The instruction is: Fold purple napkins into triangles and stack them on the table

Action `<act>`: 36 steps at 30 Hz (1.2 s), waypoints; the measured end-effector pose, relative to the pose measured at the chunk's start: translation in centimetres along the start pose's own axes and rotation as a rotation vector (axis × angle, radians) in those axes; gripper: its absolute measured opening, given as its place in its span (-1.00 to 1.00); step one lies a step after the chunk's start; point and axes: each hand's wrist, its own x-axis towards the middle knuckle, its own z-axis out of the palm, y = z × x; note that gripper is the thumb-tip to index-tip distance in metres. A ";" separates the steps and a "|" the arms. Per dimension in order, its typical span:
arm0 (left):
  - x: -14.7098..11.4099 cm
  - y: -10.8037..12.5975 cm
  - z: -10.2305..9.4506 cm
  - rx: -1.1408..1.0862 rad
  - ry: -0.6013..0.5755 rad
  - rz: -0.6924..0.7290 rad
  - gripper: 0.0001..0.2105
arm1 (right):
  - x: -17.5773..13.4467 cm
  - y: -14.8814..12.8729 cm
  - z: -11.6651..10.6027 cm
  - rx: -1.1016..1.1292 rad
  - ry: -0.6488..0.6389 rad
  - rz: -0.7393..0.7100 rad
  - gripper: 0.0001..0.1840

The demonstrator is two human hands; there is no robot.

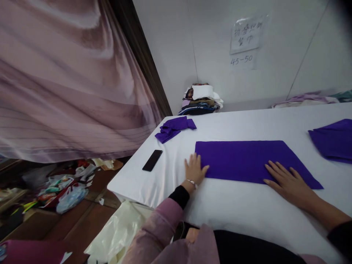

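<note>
Purple cloth (239, 159): likely light, limp; pinch corners.
Left hand (194, 170): splayed, left edge.
Right hand (288, 183): splayed, near edge.

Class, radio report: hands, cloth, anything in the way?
Left hand open, at left end of purple cloth. Right hand open, on near edge. Cloth lies flat. Phone clear of it, leftward.
</note>
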 end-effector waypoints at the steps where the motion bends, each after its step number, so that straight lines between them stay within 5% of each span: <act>1: 0.1 1.9 0.2 -0.033 -0.004 0.097 -0.31 | 0.0 0.0 0.0 -0.001 0.006 -0.001 -0.14; 4: 0.3 7.1 0.9 -0.119 -0.017 0.334 -0.29 | 0.0 0.1 0.0 -0.004 0.009 -0.005 -0.16; 7: 0.7 8.9 1.6 -0.149 -0.060 0.419 -0.28 | 0.0 0.2 -0.1 -0.015 -0.003 -0.006 -0.16; 10: 0.9 6.1 1.9 -0.122 -0.099 0.340 -0.28 | -0.1 0.2 -0.2 -0.024 -0.008 -0.015 -0.16; 16: 1.0 -4.3 0.9 0.027 -0.085 -0.022 -0.37 | -0.1 -0.6 -0.6 -0.002 -0.008 -0.008 -0.18; 19: 1.8 -6.0 -0.1 0.123 0.004 -0.146 -0.40 | 0.0 -1.0 -1.3 0.013 -0.038 0.006 -0.19; 24: 4.7 -0.7 -1.1 0.038 0.031 0.090 -0.37 | 1.7 -1.9 -3.8 0.090 -0.172 0.039 -0.19; 29: 8.6 5.8 -0.5 -0.043 -0.035 0.231 -0.34 | 7.5 -6.2 -5.2 0.148 -0.109 -0.051 -0.16; 33: 11.2 6.6 0.5 -0.045 -0.057 0.153 -0.34 | 12.5 -9.1 -4.0 0.169 -0.129 -0.102 -0.18; 36: 12.1 5.5 1.6 -0.067 -0.085 0.074 -0.29 | 14.1 -7.4 -2.9 0.158 -0.160 -0.090 -0.21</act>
